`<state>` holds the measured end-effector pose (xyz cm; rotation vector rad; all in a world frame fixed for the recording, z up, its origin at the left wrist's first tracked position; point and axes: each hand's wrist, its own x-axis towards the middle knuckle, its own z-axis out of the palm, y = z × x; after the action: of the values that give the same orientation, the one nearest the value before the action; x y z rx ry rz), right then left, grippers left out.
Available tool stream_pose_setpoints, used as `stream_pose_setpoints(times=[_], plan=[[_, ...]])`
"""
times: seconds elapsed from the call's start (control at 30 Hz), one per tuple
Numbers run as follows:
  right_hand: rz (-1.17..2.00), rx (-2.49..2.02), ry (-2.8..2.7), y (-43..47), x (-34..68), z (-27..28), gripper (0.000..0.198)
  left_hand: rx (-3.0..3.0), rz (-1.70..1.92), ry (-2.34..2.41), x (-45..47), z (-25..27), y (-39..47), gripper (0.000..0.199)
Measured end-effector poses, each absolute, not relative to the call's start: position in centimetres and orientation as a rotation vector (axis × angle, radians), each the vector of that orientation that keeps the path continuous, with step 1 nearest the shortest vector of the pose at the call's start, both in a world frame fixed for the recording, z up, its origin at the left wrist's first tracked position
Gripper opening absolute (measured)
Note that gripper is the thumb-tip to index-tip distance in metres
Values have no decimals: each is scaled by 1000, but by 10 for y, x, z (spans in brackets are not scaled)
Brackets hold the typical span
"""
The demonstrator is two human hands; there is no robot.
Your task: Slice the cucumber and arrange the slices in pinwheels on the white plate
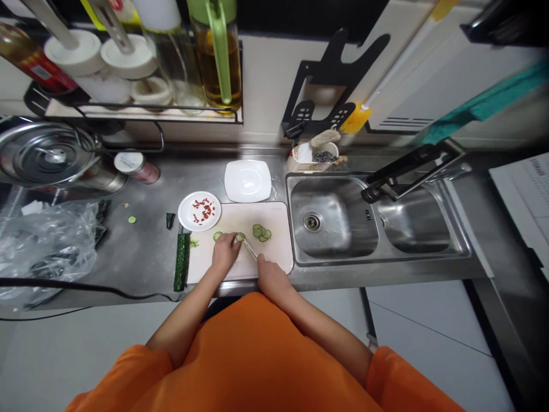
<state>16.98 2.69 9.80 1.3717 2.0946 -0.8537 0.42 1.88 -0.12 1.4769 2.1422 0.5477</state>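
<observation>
My left hand (225, 253) has its fingers bent together over a cucumber slice (241, 236) on the white cutting board (274, 214). In my right hand (273, 278) is a knife (250, 249), its blade slanting up to the left and reaching that slice. Several thin cucumber slices (261, 232) lie overlapped to the right of the blade. Another pale green piece (217, 235) rests left of my fingers. A long dark green cucumber (182, 262) lies along the board's left edge, with a cut-off cucumber end (170, 220) just beyond it.
A round plate (183, 213) with chopped red bits overlaps the board's upper left corner. Behind the board is a square white plate (247, 180). The steel sink (338, 223) adjoins the right side. Plastic bags (51, 240) and a black cable (86, 285) occupy the left counter.
</observation>
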Motion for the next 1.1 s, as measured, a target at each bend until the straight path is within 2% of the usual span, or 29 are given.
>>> stream_pose_setpoints(times=[0.73, 1.1], plan=[[-907, 1324, 2078, 30, 167, 96, 34, 1446, 554, 2130, 3, 4, 22, 26], [-909, 1281, 1957, 22, 195, 114, 33, 1398, 608, 2146, 4, 2, 26, 22]])
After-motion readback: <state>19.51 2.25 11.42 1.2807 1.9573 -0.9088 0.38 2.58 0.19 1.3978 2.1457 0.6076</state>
